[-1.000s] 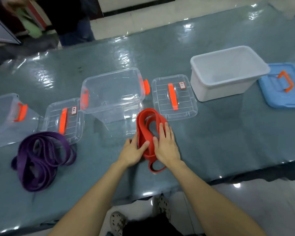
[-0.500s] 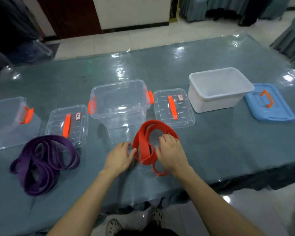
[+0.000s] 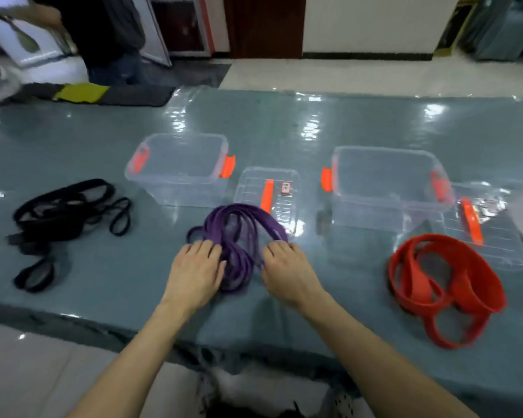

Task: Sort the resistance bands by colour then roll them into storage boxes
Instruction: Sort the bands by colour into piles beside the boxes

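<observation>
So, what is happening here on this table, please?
A person has the left hand and right hand on the purple bands, piled near the front edge of the table. Black bands lie to their left, red bands to their right. The left clear box and right clear box stand open behind, with no bands inside yet.

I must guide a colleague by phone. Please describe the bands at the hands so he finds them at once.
On the grey table, three piles of bands lie in front of clear boxes. Take the middle pile, between the left hand and right hand. It alone is purple; the left pile is black, the right pile red.
</observation>
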A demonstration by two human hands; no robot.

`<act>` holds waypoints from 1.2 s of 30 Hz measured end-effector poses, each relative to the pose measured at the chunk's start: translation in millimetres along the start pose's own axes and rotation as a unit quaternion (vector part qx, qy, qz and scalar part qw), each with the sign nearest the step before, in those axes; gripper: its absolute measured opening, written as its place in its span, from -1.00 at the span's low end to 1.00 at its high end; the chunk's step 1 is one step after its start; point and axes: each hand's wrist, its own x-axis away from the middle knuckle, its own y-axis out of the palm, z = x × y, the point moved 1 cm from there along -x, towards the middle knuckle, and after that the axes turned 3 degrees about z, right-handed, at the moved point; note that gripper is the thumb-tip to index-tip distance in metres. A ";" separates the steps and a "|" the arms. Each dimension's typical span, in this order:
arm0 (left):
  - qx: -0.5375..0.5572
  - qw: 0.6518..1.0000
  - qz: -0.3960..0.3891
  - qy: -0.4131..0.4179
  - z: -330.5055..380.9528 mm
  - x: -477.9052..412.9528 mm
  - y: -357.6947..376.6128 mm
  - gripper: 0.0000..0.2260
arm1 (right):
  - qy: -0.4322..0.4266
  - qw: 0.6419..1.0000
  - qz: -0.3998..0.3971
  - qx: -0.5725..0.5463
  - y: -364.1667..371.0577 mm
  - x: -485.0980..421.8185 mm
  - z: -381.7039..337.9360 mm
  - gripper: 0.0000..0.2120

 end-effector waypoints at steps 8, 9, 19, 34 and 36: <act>-0.010 0.992 -0.030 -0.123 -225.5 67.2 6.4 -0.81 | -0.068 0.997 -0.026 -0.011 20.7 -151.9 -205.2 -0.79; -0.010 0.990 -0.031 -0.139 -247.8 78.5 10.0 -0.83 | -0.074 0.997 -0.031 -0.018 22.9 -164.9 -225.2 -0.80; 0.001 0.951 -0.139 -0.275 -375.0 145.0 28.1 -0.83 | -0.139 0.983 -0.103 -0.055 76.4 -268.8 -324.6 -0.80; 0.104 0.954 -0.118 -0.257 -526.8 90.2 72.6 -0.50 | -0.060 0.987 -0.125 -0.084 128.4 -404.0 -398.2 -0.36; 0.129 0.956 -0.144 -0.220 -541.3 78.4 86.6 -0.49 | -0.047 0.988 -0.136 -0.057 138.6 -413.6 -404.0 -0.52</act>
